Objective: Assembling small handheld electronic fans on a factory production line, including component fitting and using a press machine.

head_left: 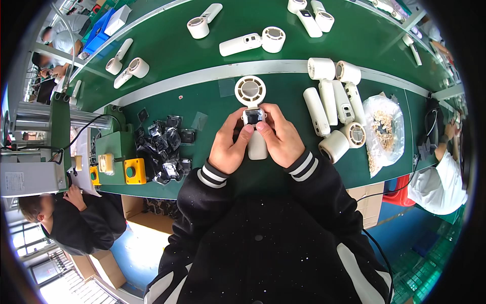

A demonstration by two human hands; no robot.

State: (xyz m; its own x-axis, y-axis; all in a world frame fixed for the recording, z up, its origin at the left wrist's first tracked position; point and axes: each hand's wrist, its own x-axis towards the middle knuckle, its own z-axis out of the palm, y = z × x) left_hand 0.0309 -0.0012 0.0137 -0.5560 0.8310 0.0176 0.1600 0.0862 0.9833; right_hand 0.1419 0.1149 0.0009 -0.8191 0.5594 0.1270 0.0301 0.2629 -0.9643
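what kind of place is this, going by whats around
Most likely a factory assembly workshop: similar white handheld fans lie in numbers, a pile of small black parts sits on the green workbench, and a yellow button box stands nearby.

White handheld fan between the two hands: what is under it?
Green tabletop shows around the white handheld fan; its underside and anything directly beneath are hidden by it, the left hand and right hand.

L grip [228,147] & R grip [285,142] v. near e/o, thumbs [244,136] inward, forearms [315,183] fr. below
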